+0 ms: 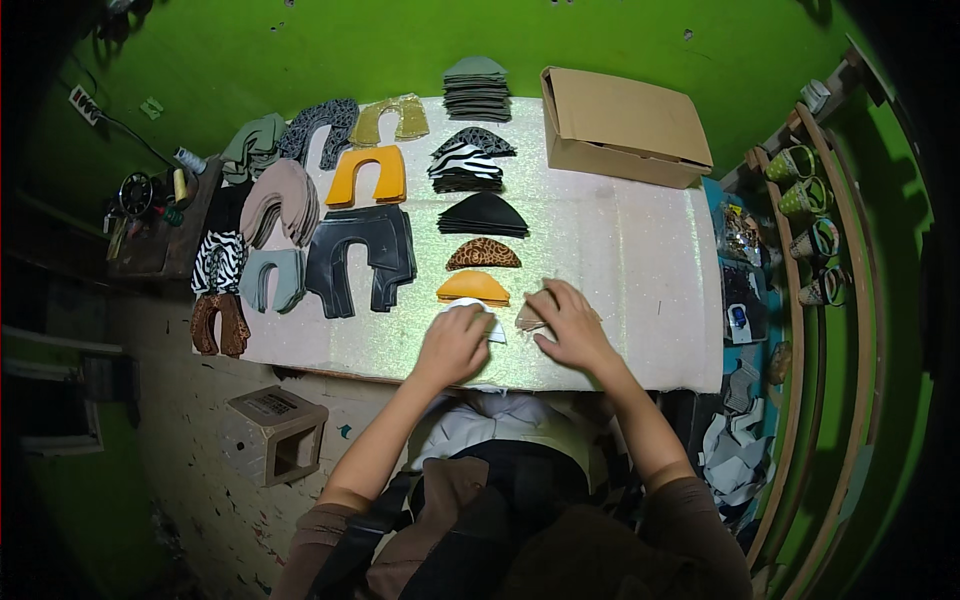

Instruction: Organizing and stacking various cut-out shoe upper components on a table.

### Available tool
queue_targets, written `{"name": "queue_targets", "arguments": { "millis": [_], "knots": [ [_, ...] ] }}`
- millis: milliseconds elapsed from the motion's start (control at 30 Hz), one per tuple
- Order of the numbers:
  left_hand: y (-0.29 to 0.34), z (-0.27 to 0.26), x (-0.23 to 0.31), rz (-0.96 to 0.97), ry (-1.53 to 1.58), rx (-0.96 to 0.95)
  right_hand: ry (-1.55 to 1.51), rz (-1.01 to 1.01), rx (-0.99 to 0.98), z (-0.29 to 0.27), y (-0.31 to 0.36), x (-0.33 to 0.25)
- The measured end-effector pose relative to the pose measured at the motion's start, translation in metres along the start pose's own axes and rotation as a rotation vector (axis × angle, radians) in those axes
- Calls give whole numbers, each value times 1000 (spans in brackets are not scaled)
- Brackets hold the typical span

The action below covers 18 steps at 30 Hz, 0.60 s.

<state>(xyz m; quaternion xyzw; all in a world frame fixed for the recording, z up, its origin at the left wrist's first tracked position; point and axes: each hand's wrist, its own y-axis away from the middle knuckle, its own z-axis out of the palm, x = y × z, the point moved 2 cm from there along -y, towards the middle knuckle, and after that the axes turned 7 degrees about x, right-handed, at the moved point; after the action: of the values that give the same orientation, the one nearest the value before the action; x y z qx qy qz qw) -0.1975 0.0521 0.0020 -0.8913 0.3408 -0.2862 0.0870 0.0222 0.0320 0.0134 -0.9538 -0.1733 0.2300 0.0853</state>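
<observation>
Near the table's front edge, my left hand [455, 345] has its fingers bent over a white half-moon piece [497, 332], gripping it and covering much of it. My right hand [572, 328] curves round some beige half-moon pieces [529, 318], thumb on the near side and fingers over the top. Just beyond my left hand is a stack of orange-yellow half-moons [473, 288]. Farther up the same column lie leopard-print [484, 254], black [482, 216], zebra-print [466, 168], dark patterned [474, 141] and grey-green [476, 88] stacks.
U-shaped cut pieces, including black [330, 262], yellow [367, 177] and pinkish [276, 203] ones, cover the table's left side. A cardboard box [627, 120] stands at the back right. Sandals [803, 200] hang on a wooden rack [850, 260]; a sewing machine [137, 195] is at far left.
</observation>
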Motion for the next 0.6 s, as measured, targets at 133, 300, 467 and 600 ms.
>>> {"name": "queue_targets", "arguments": {
  "millis": [133,300,467,600],
  "knots": [
    [-25,35,23,22,1,-46,71,48,-186,10,4,34],
    [-37,62,41,37,-30,-144,-52,49,-178,13,7,40],
    [-25,78,52,15,-22,-166,-87,60,-94,8,29,33],
    [-10,85,57,87,-81,-100,-88,93,-57,9,47,19]
  ]
}}
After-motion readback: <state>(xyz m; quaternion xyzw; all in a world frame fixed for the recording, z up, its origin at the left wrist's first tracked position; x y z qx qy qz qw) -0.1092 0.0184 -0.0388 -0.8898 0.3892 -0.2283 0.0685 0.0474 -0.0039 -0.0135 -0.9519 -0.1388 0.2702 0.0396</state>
